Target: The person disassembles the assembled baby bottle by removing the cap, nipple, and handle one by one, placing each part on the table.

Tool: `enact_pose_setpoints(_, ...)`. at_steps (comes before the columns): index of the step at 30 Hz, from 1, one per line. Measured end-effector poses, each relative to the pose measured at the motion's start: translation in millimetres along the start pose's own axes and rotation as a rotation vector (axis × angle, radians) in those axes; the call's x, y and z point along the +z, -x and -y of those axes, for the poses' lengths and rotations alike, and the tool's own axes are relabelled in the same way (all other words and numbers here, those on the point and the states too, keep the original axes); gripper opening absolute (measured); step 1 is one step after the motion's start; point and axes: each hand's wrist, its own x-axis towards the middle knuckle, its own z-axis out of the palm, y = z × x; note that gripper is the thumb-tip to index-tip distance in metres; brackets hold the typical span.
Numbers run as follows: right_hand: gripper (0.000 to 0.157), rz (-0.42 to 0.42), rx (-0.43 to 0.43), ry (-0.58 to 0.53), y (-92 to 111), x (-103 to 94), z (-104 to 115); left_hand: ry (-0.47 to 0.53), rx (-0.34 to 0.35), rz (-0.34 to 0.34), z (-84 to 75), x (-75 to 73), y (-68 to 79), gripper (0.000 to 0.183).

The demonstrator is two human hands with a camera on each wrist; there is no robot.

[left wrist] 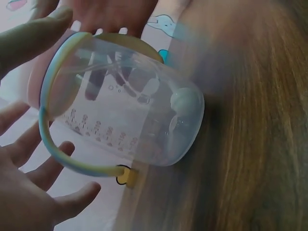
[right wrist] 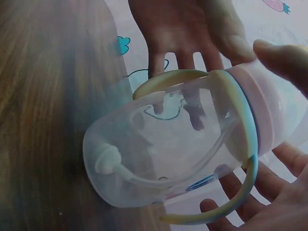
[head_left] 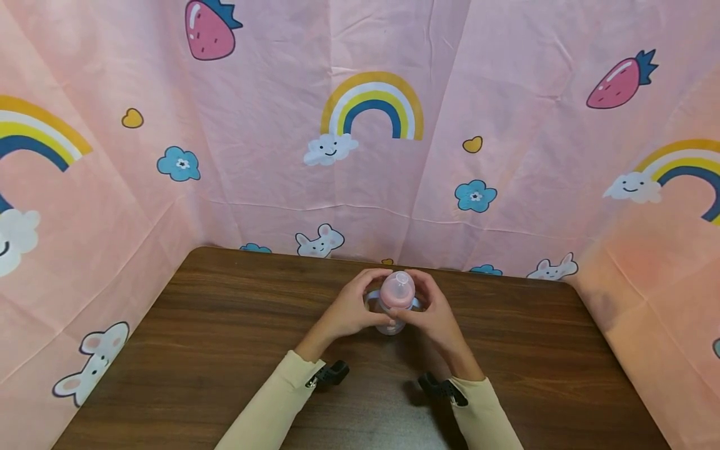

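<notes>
Between my two hands is a clear baby bottle [head_left: 390,326] with a pink collar and a see-through cap on top. My left hand [head_left: 355,307] and right hand [head_left: 432,307] grip it from either side, thumbs meeting at the front near the collar. Behind the bottle, the fingers curve around its upper part. Two curved side handles spread from the neck, one handle [left wrist: 62,161] plain in the left wrist view. A straw inside ends in a round white weight [right wrist: 108,159]. Measuring marks run along the wall.
A dark wood-grain table [head_left: 225,350] lies under the hands. Pink printed cloth [head_left: 270,144] hangs behind its back edge and along both sides. Black wrist straps [head_left: 333,373] sit at the cuffs of the cream sleeves [head_left: 270,406].
</notes>
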Motion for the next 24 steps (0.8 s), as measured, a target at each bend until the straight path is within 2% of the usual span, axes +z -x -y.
enact_pose_setpoints(3,0.079,-0.012,-0.001,0.046,-1.9,0.4,2.7,-0.058,0.006,-0.022,-2.3,3.7,-1.4,0.086)
enact_pose_setpoints(7,0.080,-0.023,0.007,0.064,-3.7,0.1,5.0,-0.117,-0.018,-0.039,-4.9,8.4,-1.6,0.086)
enact_pose_setpoints(15,0.079,-0.045,0.015,0.058,-1.6,-1.4,4.9,-0.131,-0.027,-0.077,-4.5,15.2,2.1,0.086)
enact_pose_setpoints(24,0.077,-0.080,0.024,0.082,-0.3,3.6,2.8,-0.133,-0.049,-0.070,-4.6,19.8,2.9,0.084)
